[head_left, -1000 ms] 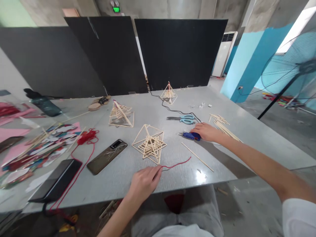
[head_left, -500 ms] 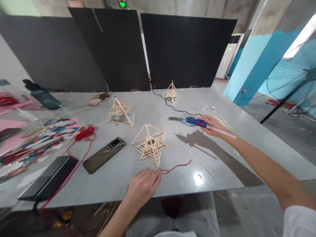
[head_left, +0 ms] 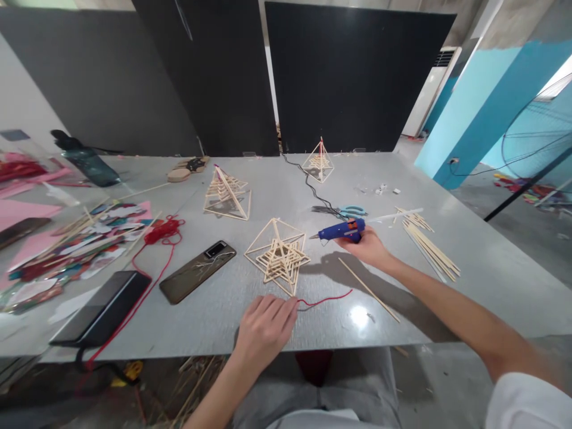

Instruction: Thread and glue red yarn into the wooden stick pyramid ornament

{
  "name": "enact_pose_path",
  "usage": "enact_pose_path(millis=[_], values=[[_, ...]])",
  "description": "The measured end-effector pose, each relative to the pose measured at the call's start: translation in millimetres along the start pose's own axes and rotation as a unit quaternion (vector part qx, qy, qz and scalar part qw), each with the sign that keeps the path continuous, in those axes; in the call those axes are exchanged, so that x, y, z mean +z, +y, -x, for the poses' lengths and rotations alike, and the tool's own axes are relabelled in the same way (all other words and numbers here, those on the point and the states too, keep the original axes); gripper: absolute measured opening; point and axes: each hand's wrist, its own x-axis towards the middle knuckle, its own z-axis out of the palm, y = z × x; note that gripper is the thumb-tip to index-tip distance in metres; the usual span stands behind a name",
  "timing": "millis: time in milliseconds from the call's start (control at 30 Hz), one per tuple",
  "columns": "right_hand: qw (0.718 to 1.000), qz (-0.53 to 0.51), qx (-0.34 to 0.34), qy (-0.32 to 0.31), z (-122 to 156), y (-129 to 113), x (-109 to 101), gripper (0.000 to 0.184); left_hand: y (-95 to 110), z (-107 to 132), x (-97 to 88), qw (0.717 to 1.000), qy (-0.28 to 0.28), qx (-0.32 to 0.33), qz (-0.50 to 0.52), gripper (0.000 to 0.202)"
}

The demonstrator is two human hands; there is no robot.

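My right hand (head_left: 367,245) grips a blue glue gun (head_left: 342,230) just above the table, its nozzle pointing left and a clear glue stick (head_left: 395,215) poking out of its back. To the left of the nozzle stands a pyramid frame of thin wooden sticks (head_left: 279,256) with stacked inner layers. At the near side of that frame, my left hand (head_left: 268,325) is closed on a red string (head_left: 325,301), whose loose end trails right across the table. A single wooden stick (head_left: 369,290) lies below the glue gun.
Two more stick pyramids (head_left: 227,193) (head_left: 319,161) stand farther back. Scissors (head_left: 351,211) lie behind the glue gun, and loose sticks (head_left: 431,250) to its right. Leftward are a phone (head_left: 196,273), red yarn (head_left: 165,229), a black case (head_left: 102,308), paper scraps (head_left: 89,244) and a bottle (head_left: 92,164).
My right hand has lifted the glue gun away from the scissors and brought it nearer, toward the front pyramid. My left hand keeps its hold on the string. The view has shifted slightly.
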Motion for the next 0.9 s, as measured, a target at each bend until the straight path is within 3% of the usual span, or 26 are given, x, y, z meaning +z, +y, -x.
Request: enact_pose_path(millis=[133, 267, 467, 667, 800, 900], values=[[0.993, 0.107, -0.034, 0.019, 7.5, 15.4, -7.4, 0.034, -0.8, -0.1, -0.7, 1.000, -0.007, 0.001, 0.009, 0.011], [0.977, 0.197, -0.073, 0.027, 4.2, 45.3, -33.9, 0.027, -1.1, -1.2, 0.9, 0.999, -0.021, -0.011, 0.037, 0.018], [0.941, 0.312, -0.122, -0.037, -5.1, 75.1, -68.3, 0.037, -9.1, -8.7, -5.2, 0.988, -0.055, -0.080, 0.117, 0.026], [0.916, 0.369, -0.141, -0.070, -1.0, 81.4, -67.8, 0.044, -22.2, -70.4, -35.9, 0.975, -0.075, -0.157, 0.137, 0.033], [0.894, 0.424, -0.138, -0.042, 3.5, 76.0, -89.3, 0.053, -25.7, -112.5, -48.5, 0.949, -0.100, -0.231, 0.192, 0.035], [0.920, 0.377, -0.102, 0.009, 14.4, 45.4, -108.5, 0.044, -24.2, -125.9, -50.7, 0.932, -0.110, -0.260, 0.226, 0.038]])
